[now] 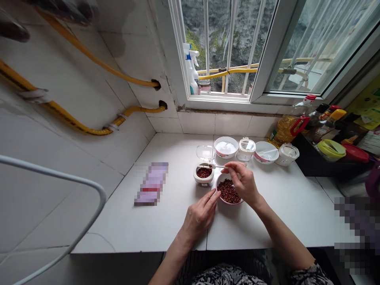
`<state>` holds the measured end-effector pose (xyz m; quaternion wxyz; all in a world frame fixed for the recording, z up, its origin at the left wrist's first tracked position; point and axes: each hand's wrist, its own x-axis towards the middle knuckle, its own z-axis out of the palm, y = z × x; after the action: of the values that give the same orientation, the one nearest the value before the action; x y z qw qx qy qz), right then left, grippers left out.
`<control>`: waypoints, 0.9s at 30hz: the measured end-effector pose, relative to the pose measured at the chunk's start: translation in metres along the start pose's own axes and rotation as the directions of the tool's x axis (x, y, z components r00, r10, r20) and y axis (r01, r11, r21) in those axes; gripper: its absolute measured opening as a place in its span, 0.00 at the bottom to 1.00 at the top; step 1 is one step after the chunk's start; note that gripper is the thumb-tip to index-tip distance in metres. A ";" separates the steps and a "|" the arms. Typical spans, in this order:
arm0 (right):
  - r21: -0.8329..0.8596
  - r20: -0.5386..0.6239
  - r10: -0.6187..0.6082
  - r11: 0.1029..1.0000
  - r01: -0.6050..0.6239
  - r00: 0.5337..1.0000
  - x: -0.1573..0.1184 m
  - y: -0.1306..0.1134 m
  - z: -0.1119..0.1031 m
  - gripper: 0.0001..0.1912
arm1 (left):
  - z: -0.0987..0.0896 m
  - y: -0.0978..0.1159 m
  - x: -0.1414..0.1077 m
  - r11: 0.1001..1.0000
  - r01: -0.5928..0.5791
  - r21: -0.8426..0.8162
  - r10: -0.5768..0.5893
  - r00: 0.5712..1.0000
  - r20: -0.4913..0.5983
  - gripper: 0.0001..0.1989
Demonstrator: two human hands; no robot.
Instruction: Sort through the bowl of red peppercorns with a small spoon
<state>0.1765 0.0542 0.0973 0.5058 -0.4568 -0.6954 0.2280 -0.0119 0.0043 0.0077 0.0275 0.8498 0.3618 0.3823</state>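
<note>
My right hand (241, 183) pinches the handle of a small white spoon (218, 166). The spoon's head, with a few dark red bits in it, is over the small white seasoning jar (204, 180). That jar's clear lid (205, 152) is flipped up, and dark red dried bits that look like Sichuan peppercorns (204, 172) fill much of it. Just to the right, a bowl (230, 203) holds more of the same peppercorns. My left hand (200, 215) grips the bowl's left rim between thumb and fingers. Part of the bowl is hidden behind my right hand.
Behind stand a bowl of white grains (226, 148), a lidded jar (246, 149), a bowl with a white spoon (266, 152) and another jar (287, 154). An oil bottle (289, 122) and several bottles crowd the right. A blurred purple packet (152, 184) lies left on the white counter (124, 225).
</note>
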 end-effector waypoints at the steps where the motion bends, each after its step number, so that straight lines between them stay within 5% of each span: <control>1: -0.060 0.026 -0.083 0.995 0.085 0.996 -0.001 0.000 0.002 0.08 | 0.000 0.000 0.000 1.000 0.000 0.001 0.000 1.000 -0.003 0.24; 4: -0.150 0.094 -0.243 0.955 0.255 0.965 -0.001 0.001 0.003 0.10 | 0.000 0.000 0.000 1.000 -0.003 0.001 0.003 1.000 -0.006 0.24; 6: -0.169 0.081 -0.252 0.950 0.263 0.964 -0.001 0.000 -0.001 0.11 | 0.000 0.000 0.000 1.000 -0.002 -0.001 0.002 1.000 -0.001 0.25; 11: -0.190 0.031 -0.113 0.975 0.116 0.993 -0.002 0.002 -0.022 0.09 | -0.001 0.000 0.000 1.000 0.001 -0.008 -0.001 1.000 0.001 0.25; 18: -0.248 0.243 0.078 0.969 -0.016 0.967 -0.008 0.022 -0.030 0.11 | 0.000 0.000 0.001 1.000 -0.002 0.000 0.002 1.000 -0.008 0.27; 23: -0.180 0.237 0.132 0.980 -0.090 0.963 -0.009 0.021 -0.026 0.11 | -0.001 0.001 0.002 1.000 0.008 -0.005 -0.008 1.000 -0.006 0.28; 27: -0.025 0.216 0.260 0.965 -0.261 0.941 -0.006 0.018 -0.032 0.09 | -0.001 0.001 0.003 1.000 -0.006 0.000 0.006 1.000 -0.014 0.27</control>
<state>0.2128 0.0531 0.0927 0.3929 -0.5160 -0.6796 0.3428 -0.0108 0.0046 0.0107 0.0236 0.8482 0.3593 0.3885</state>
